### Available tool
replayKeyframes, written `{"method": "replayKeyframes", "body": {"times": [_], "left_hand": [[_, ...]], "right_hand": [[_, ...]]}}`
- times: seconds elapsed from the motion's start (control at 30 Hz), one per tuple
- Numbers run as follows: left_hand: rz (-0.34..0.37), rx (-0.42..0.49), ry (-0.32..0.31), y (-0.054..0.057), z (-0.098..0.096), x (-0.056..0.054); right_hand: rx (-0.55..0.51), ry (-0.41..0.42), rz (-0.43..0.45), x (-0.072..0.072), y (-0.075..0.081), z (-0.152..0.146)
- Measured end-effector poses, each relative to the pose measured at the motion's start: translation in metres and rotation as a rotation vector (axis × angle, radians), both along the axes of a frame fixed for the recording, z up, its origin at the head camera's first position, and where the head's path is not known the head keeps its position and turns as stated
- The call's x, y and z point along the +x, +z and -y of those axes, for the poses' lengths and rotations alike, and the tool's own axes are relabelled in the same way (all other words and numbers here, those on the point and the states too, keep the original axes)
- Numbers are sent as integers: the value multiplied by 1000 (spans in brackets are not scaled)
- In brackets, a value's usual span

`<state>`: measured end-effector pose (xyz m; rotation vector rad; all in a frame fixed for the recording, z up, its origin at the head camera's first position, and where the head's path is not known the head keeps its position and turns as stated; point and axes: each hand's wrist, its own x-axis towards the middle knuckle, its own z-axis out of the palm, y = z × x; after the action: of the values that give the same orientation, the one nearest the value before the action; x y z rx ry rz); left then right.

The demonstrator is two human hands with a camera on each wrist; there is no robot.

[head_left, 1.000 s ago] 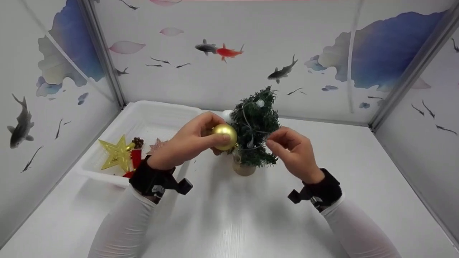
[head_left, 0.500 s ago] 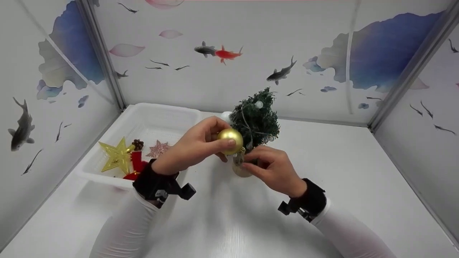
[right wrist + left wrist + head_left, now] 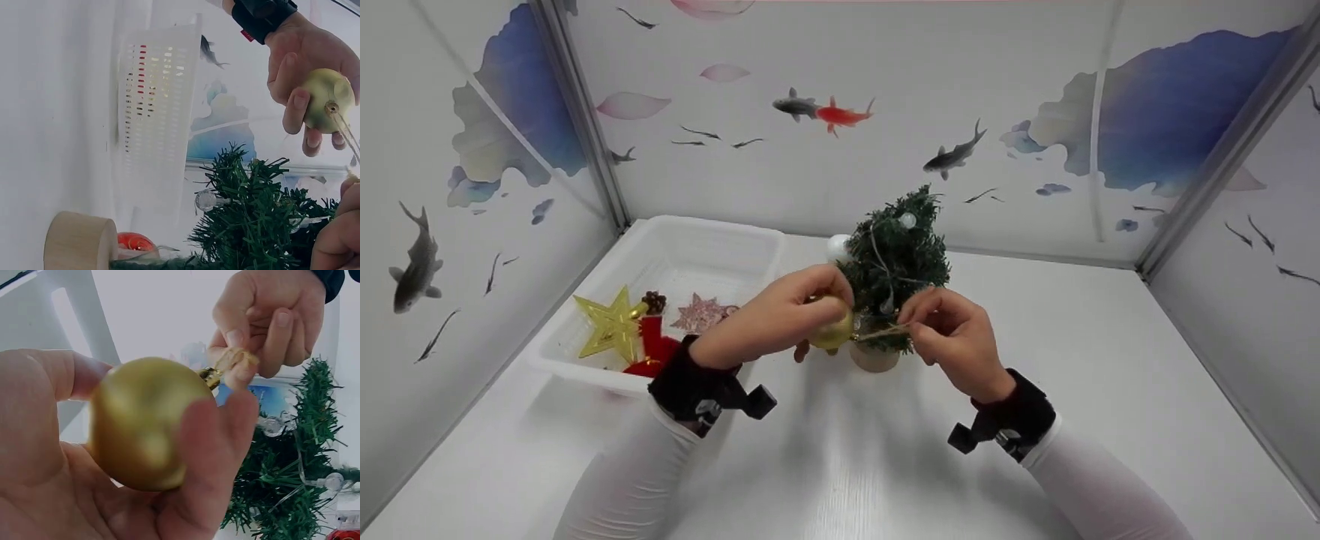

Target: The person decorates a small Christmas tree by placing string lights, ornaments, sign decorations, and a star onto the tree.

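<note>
A shiny gold Christmas ball [image 3: 149, 424] sits in my left hand [image 3: 780, 311], fingers and thumb curled round it. From its metal cap a thin gold string loop [image 3: 344, 132] stretches out taut. My right hand [image 3: 964, 341] pinches the string's far end between thumb and fingertips. Just behind both hands stands a small green Christmas tree [image 3: 911, 247] on a round wooden base [image 3: 79, 242]. Clear bulbs on a wire wind round its branches, seen in the left wrist view.
On the left, a white plastic basket [image 3: 769, 232] holds a gold star [image 3: 611, 326], a pinecone [image 3: 654, 301], a pink glitter star [image 3: 701, 311] and red pieces [image 3: 656, 345]. A white ball [image 3: 838, 247] shows at the tree's left side. Printed wall panels enclose the table.
My right hand came down from the tree's right side to the ball's cap, then drew back right with the string. The left hand turned the ball so its cap faces right.
</note>
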<state>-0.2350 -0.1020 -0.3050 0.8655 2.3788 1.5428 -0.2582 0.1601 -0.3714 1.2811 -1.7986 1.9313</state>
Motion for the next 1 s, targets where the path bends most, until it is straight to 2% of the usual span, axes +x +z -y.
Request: {"method": "replayKeyframes", "body": {"times": [0.13, 0.27, 0.4, 0.57, 0.67, 0.87, 1.0], "left_hand": [[-25, -100, -2, -3, -3, 0], [-57, -149, -22, -6, -6, -1], [-81, -165, -23, -10, -10, -1], [-201, -203, -6, -17, -17, -3], [-253, -219, -42, -21, -19, -5], [-255, -237, -104, -22, -22, -5], [-260, -229, -100, -21, -24, -3]], "right_hand": [[-25, 40, -11, -4, -5, 1], [3, -20, -18, -4, -6, 1], [33, -51, 19, -3, -5, 0], [21, -35, 32, -1, -2, 0], [0, -32, 19, -1, 0, 0], [11, -39, 0, 0, 0, -1], [23, -49, -7, 0, 0, -1]]}}
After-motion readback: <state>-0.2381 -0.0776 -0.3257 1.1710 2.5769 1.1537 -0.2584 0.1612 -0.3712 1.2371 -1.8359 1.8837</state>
